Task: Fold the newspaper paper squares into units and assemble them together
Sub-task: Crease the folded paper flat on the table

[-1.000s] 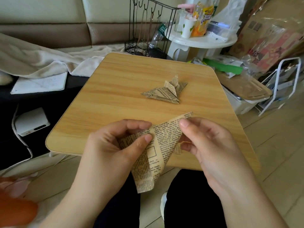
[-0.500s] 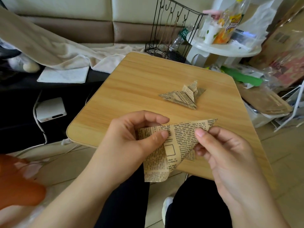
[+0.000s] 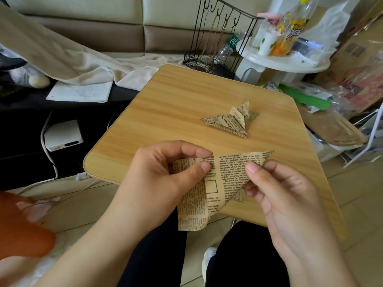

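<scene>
Pinching the newspaper square [image 3: 217, 183], left hand [image 3: 163, 179] and right hand [image 3: 286, 204] hold it; bottles [image 3: 290, 32] crowd a white stool [image 3: 279, 63].

A tan newspaper-print paper square [image 3: 217, 183] is held up above the near edge of the desk [image 3: 165, 121], folded over into a rough triangle. Its long top edge runs from the left to a sharp point at the right, and its lower corner hangs down past the desk's near edge, slightly curled. Black columns of text and a small outlined box show on its face, and a small folded flap pokes out low on its right side. Farther off, toward the right of the desk, a finished folded unit [image 3: 230, 121] of the same paper lies on the wood, flat and pointed, with small flaps standing up at its far end.
</scene>
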### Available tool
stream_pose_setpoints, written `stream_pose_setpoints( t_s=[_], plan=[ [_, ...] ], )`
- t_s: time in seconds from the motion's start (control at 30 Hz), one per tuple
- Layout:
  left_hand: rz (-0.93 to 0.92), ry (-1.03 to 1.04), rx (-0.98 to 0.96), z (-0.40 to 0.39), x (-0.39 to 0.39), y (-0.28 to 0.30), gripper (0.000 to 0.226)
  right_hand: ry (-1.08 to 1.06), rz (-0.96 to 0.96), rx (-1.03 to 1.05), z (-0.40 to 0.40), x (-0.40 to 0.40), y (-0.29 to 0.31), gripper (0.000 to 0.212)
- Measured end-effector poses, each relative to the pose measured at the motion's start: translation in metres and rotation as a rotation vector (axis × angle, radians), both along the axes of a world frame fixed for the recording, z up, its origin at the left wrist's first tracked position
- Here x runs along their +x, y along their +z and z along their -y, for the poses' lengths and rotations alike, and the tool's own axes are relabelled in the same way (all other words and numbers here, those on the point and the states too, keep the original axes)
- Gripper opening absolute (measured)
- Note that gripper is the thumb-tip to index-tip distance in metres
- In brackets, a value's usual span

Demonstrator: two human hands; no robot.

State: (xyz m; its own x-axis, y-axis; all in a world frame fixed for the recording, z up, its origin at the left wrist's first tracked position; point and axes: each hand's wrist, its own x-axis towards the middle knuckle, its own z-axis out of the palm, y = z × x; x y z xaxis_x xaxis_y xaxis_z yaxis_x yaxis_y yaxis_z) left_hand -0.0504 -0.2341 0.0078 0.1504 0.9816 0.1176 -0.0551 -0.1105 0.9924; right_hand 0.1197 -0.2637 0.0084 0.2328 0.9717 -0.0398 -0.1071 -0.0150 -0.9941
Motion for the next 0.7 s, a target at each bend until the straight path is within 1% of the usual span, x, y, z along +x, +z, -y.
stream_pose_setpoints(
  t_s=[0.17,0.2,0.4,0.7],
  plan=[
    [0.0,-0.007,0.006,0.001,-0.0012,-0.001,0.018,-0.066,-0.002,0.011,-0.0026,0.0045,0.004,0.008],
    [0.011,-0.006,0.007,0.0011,-0.0011,-0.0011,0.017,-0.075,0.001,0.026,-0.0029,0.0048,0.006,0.011],
    [0.034,0.015,0.015,0.0012,0.0019,-0.0041,0.016,-0.081,0.003,0.056,-0.0043,0.0078,0.0073,0.008],
    [0.047,0.035,-0.016,0.0036,0.0041,-0.0023,0.016,-0.08,-0.075,0.037,-0.0081,0.0054,0.0049,0.023]
  ],
)
